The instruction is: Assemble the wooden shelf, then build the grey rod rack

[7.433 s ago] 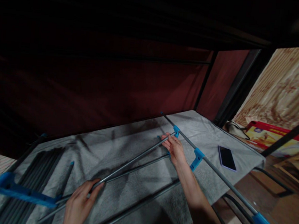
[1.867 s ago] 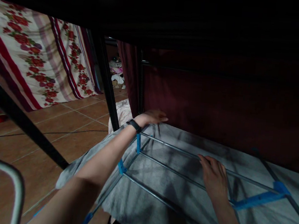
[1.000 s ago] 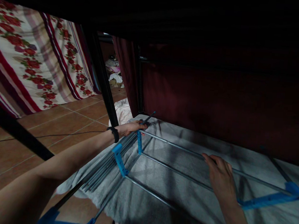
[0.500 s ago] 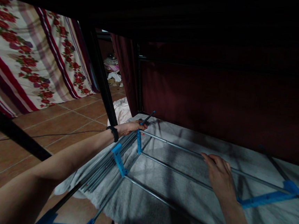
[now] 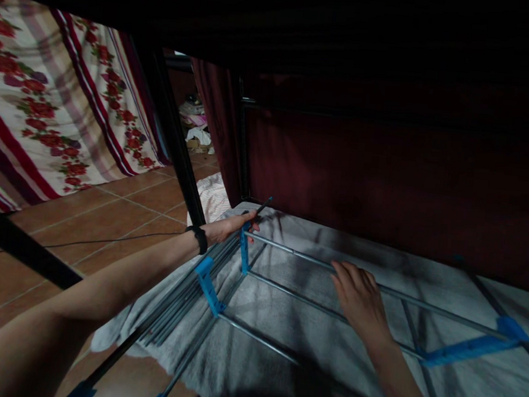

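Note:
A frame of grey metal rods (image 5: 306, 256) and blue plastic connectors (image 5: 210, 286) lies on a grey blanket (image 5: 282, 314). At its far left corner my left hand (image 5: 239, 223), with a black band on the wrist, is closed round the top of a blue connector (image 5: 244, 252) and the rod running through it. A rod end with a small blue tip sticks out beyond those fingers. My right hand (image 5: 360, 293) is closed over the upper long rod, about midway along; its grip is partly hidden. Further right, another blue connector (image 5: 468, 352) joins the rods.
Several loose metal rods (image 5: 175, 311) lie bundled at the blanket's left edge. Dark posts (image 5: 177, 135) and a low, dark overhang frame the space. A maroon curtain (image 5: 385, 190) closes the back. Left are a tiled floor (image 5: 129, 211), a cable and a floral cloth (image 5: 59, 112).
My right hand has moved left along the upper rod, toward my left hand. My left hand stays at the corner connector, slightly turned. The view has shifted slightly.

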Motion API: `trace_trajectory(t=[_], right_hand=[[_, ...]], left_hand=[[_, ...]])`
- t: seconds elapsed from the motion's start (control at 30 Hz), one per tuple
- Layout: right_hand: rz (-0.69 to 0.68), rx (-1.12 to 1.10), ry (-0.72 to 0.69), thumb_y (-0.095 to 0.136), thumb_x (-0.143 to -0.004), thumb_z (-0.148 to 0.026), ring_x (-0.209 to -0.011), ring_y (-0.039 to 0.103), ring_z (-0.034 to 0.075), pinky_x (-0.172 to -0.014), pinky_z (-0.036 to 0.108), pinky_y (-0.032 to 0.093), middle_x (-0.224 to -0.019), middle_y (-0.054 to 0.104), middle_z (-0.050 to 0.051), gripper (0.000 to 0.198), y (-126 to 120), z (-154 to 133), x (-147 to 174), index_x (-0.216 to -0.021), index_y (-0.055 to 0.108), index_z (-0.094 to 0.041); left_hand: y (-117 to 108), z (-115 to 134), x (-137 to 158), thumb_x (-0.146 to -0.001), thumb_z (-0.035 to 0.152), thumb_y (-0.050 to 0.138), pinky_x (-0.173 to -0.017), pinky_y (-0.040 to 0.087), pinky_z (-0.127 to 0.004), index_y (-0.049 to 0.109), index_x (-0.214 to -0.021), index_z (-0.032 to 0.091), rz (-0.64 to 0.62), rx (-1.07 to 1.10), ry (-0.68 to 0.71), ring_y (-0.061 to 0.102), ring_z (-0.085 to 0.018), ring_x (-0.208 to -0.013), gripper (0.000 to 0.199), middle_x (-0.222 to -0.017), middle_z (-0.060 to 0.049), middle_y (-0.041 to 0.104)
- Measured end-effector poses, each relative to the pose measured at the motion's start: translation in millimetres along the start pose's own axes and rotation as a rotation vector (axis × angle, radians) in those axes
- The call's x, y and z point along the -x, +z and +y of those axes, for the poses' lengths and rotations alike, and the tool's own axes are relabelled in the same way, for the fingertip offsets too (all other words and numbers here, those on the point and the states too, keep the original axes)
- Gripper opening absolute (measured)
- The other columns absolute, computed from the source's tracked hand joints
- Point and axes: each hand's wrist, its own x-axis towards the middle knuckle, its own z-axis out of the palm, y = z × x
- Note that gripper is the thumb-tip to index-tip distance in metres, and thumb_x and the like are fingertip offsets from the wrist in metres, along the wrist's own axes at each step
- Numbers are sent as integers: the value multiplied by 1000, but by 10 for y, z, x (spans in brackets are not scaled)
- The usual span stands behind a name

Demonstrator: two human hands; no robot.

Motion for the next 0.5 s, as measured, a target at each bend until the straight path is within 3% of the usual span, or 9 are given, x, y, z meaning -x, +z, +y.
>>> trace_trajectory(t=[0.23, 0.5], right_hand=[[-87, 7, -31, 47, -102, -29, -84, 61, 20, -79, 34, 42, -96, 68, 7, 22, 92, -272, -329, -116, 62, -22], [-179, -18, -31, 45, -103, -29, -87, 62, 19, -77, 32, 40, -90, 68, 3, 18, 102, -291, -436, -98, 62, -24]], left_hand=[[-1, -56, -80, -83, 76, 50, -48, 45, -26, 71, -76, 20, -3, -57, 34, 60, -18, -52, 60, -54, -4, 59], [4, -73, -115, -81, 74, 56, -42, 39, -25, 69, -77, 20, 22, -83, 42, 55, -15, -45, 55, -53, -3, 59]])
